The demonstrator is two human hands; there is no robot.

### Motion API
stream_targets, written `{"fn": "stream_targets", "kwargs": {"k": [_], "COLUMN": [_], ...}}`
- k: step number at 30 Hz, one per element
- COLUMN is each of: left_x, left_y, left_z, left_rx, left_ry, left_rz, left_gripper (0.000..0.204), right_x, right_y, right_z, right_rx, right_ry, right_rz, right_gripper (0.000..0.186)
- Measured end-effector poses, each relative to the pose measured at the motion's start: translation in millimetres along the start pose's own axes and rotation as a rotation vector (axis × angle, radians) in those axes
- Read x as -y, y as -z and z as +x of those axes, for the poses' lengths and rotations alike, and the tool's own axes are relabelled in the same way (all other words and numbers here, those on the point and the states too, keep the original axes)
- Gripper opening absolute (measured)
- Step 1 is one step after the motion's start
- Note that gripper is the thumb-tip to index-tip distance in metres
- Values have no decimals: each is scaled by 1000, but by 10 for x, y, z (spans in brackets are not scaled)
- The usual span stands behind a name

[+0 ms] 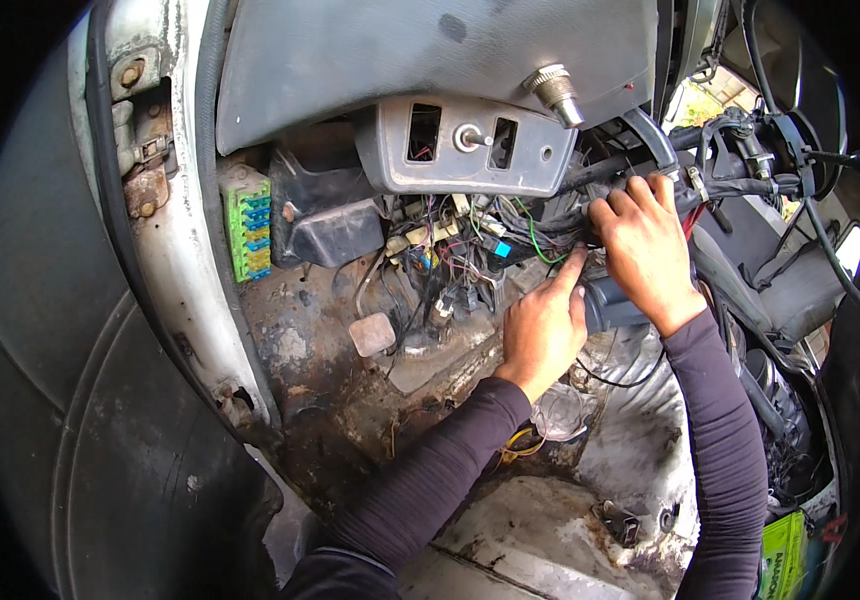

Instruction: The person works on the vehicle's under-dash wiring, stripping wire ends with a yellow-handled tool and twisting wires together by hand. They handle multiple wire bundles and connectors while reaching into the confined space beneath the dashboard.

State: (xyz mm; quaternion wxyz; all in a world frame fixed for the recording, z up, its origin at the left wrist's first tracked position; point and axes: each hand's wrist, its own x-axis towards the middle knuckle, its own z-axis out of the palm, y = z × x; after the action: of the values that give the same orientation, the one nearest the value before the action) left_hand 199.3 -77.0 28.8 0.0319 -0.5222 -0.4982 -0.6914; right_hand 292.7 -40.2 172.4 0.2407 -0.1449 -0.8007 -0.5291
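Observation:
Under the dashboard of a stripped vehicle cab, my right hand (pixel 643 250) is closed, fingers curled over a dark wiring harness (pixel 582 221) by the steering column; its fingertips are partly hidden. Just below and left of it, my left hand (pixel 543 328) reaches up with its index finger stretched out, the tip touching the wires. Its thumb stands apart, and nothing shows in its grasp. Beside that fingertip runs a thin green wire (pixel 535 240). Left of both hands hang loose coloured wires and connectors, among them a bright blue connector (pixel 502 249).
A grey switch panel (pixel 390 150) hangs above the wires, under the dashboard (pixel 370 60). A green fuse box (pixel 250 235) sits by the white door pillar (pixel 175 230). Further right are pedals and levers with black cables (pixel 830 270). The rusty floor (pixel 640 400) lies below.

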Motion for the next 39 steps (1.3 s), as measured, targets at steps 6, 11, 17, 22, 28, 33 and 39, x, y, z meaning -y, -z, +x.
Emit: {"fn": "stream_targets", "kwargs": {"k": [6,11,17,22,28,33,39], "left_x": [-90,-191,-171,-136,-75,-74,-176], "left_y": [245,334,363,410,432,422,418], "left_z": [393,728,939,1032,1037,933,929], "left_rx": [-143,39,231,293,261,160,203], "left_ry": [49,-242,-268,-222,-176,-246,-241], "left_rz": [169,514,563,382,272,171,200], "left_gripper": [27,13,16,22,22,23,28], "right_x": [-14,-22,-5,-14,-32,-114,-147], "right_y": [-51,-104,-113,21,98,176,275], "right_z": [-18,-47,-92,-196,-156,-113,-155], "right_rx": [-51,-83,-131,-59,-91,-211,-185], "right_ry": [15,10,-12,11,-86,-183,-386], "right_rz": [38,25,73,147,256,312,453], "right_gripper": [10,7,6,7,15,16,16]}}
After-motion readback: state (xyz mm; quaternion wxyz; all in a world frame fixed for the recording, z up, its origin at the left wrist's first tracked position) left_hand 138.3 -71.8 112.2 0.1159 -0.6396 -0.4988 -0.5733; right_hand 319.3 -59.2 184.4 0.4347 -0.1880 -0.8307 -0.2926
